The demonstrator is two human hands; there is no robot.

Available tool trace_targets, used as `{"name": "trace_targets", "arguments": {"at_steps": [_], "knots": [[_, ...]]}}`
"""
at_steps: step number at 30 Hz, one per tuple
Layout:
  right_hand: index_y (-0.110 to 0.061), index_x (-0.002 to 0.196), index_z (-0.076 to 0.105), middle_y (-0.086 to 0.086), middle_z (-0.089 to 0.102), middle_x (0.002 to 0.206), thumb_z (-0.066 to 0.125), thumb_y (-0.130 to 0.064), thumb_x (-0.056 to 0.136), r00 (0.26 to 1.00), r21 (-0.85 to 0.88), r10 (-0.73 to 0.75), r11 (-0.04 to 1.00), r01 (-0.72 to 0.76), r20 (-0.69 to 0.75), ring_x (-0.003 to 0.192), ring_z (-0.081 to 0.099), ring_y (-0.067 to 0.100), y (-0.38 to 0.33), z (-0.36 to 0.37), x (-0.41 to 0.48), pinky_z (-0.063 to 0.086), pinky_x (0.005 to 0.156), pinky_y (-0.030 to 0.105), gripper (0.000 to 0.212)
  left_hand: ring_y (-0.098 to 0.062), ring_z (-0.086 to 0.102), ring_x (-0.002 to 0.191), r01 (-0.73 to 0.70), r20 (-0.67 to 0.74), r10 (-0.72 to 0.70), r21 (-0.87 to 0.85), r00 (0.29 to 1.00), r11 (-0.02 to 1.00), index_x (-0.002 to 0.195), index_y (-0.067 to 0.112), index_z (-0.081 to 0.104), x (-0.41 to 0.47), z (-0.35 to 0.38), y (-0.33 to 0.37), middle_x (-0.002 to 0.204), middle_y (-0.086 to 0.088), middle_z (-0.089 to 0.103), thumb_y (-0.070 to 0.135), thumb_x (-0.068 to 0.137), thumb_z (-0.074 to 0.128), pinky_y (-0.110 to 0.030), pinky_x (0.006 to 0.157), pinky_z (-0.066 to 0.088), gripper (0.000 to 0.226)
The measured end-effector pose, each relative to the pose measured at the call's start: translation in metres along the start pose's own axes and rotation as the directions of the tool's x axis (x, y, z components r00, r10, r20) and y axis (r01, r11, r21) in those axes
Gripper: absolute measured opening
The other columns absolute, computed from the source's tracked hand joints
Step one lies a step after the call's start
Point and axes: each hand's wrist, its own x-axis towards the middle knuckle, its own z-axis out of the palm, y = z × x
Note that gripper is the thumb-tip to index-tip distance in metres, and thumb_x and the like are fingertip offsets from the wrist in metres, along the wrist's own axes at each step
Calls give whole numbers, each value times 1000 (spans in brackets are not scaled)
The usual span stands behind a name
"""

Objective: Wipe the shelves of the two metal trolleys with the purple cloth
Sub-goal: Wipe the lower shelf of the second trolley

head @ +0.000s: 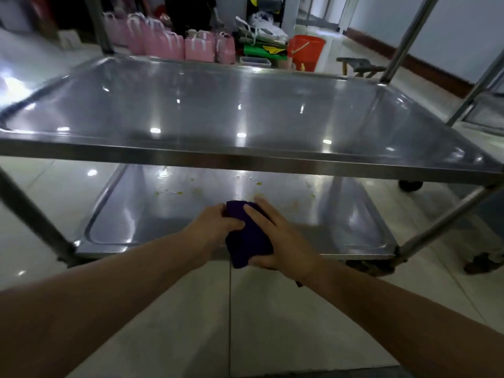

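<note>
A metal trolley fills the view, with a shiny middle shelf [218, 110] and a lower shelf [169, 214] that carries yellowish spots and smears. The folded purple cloth [249, 238] sits over the lower shelf's front edge, held between both hands. My left hand [210, 227] grips its left side with curled fingers. My right hand [281, 236] lies over its right side, fingers spread on top and thumb under the near edge. Part of a second trolley [482, 110] shows at the right edge.
Trolley posts [403, 42] rise at the corners. Behind the trolley stand pink bags [174, 42], an orange bucket [305, 51], a stack of green and dark items [264, 47] and a small bench [360, 65]. The floor is pale tile.
</note>
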Motion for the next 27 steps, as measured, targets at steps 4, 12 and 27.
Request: {"name": "trace_targets", "arguments": {"at_steps": [4, 12, 27], "knots": [[-32, 151, -7, -23, 7, 147, 74, -35, 81, 937, 473, 334, 813, -340, 99, 135, 9, -5, -30, 44, 39, 20, 107, 20, 107, -25, 65, 90, 12, -154, -1, 70, 988, 997, 108, 12, 55, -1, -65, -28, 102, -11, 65, -3, 86, 57, -34, 67, 53, 26], [-25, 117, 56, -7, 66, 111, 75, -20, 82, 877, 731, 447, 537, -421, 177, 101, 65, 9, -89, 131, 93, 56, 82, 27, 39, -27, 63, 91, -38, -201, -2, -199, 980, 979, 113, 1, 54, -8, -154, -90, 101, -16, 64, -15, 82, 55, -33, 70, 51, 35], [-28, 141, 43, 2, 55, 130, 47, -18, 98, 976, -185, -28, 980, 70, 217, 121, 45, 22, -153, 194, 248, 28, 98, 37, 45, -23, 66, 84, -202, -721, 232, 129, 653, 971, 94, 27, 56, 6, -250, -173, 99, -11, 59, 14, 65, 56, -44, 70, 58, 32]]}}
